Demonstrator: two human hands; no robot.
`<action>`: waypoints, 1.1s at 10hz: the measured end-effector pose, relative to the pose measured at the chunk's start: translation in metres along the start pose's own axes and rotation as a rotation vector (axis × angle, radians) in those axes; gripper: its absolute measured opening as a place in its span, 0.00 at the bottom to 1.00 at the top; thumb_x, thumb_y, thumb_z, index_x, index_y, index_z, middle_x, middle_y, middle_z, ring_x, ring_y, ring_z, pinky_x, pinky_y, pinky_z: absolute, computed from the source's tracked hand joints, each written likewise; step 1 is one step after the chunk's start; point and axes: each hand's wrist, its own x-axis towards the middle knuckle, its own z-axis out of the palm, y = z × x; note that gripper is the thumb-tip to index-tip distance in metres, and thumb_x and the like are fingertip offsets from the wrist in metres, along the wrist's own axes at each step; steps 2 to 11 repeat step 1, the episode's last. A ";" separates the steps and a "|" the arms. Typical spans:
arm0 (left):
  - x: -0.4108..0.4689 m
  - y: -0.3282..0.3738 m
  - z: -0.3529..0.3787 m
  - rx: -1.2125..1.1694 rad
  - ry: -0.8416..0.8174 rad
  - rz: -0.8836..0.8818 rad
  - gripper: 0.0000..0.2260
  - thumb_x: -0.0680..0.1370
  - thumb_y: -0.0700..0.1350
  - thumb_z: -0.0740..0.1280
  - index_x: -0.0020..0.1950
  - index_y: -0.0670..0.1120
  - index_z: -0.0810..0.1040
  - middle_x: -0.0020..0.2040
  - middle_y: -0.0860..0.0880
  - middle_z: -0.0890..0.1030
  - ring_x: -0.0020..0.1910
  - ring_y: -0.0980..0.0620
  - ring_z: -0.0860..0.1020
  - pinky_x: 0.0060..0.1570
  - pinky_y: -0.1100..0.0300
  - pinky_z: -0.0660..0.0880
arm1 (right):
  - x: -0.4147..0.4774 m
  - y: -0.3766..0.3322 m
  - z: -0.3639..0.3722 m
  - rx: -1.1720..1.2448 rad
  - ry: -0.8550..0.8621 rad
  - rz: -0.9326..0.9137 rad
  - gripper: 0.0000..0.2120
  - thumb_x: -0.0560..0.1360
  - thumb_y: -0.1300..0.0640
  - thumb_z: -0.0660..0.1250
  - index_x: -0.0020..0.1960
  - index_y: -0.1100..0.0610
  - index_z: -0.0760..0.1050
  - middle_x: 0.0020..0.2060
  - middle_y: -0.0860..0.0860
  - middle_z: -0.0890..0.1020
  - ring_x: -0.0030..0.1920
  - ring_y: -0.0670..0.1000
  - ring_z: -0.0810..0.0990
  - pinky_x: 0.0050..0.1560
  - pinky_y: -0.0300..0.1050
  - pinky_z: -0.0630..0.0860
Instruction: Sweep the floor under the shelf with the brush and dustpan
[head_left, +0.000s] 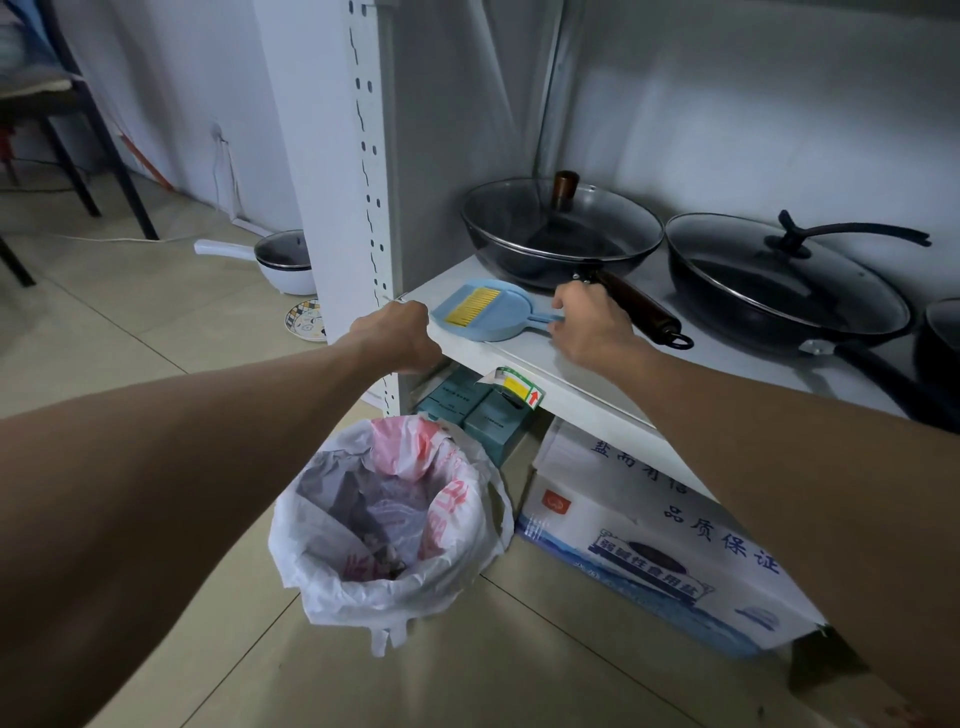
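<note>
left fingers (413, 314) grip shelf (519, 358) edge | right fingers (560, 326) hold dustpan (501, 318) handle | brush (471, 306) lies in dustpan

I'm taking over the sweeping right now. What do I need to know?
Left hand grips the shelf edge. Right hand is at the dustpan handle; whether it grips is unclear.
The brush lies in the dustpan, on the shelf.
Done: tools reached, not lifted.
Left: lift both, sweep under the shelf around the carton, probably tip into the bin.
</note>
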 end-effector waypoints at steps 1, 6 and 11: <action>-0.009 0.001 -0.005 -0.016 0.031 0.016 0.22 0.77 0.48 0.68 0.69 0.42 0.70 0.62 0.43 0.77 0.57 0.45 0.76 0.54 0.51 0.78 | -0.009 -0.003 -0.008 0.023 -0.014 0.018 0.14 0.77 0.57 0.65 0.62 0.59 0.72 0.59 0.58 0.76 0.58 0.60 0.77 0.53 0.49 0.74; -0.009 0.001 -0.005 -0.016 0.031 0.016 0.22 0.77 0.48 0.68 0.69 0.42 0.70 0.62 0.43 0.77 0.57 0.45 0.76 0.54 0.51 0.78 | -0.009 -0.003 -0.008 0.023 -0.014 0.018 0.14 0.77 0.57 0.65 0.62 0.59 0.72 0.59 0.58 0.76 0.58 0.60 0.77 0.53 0.49 0.74; -0.009 0.001 -0.005 -0.016 0.031 0.016 0.22 0.77 0.48 0.68 0.69 0.42 0.70 0.62 0.43 0.77 0.57 0.45 0.76 0.54 0.51 0.78 | -0.009 -0.003 -0.008 0.023 -0.014 0.018 0.14 0.77 0.57 0.65 0.62 0.59 0.72 0.59 0.58 0.76 0.58 0.60 0.77 0.53 0.49 0.74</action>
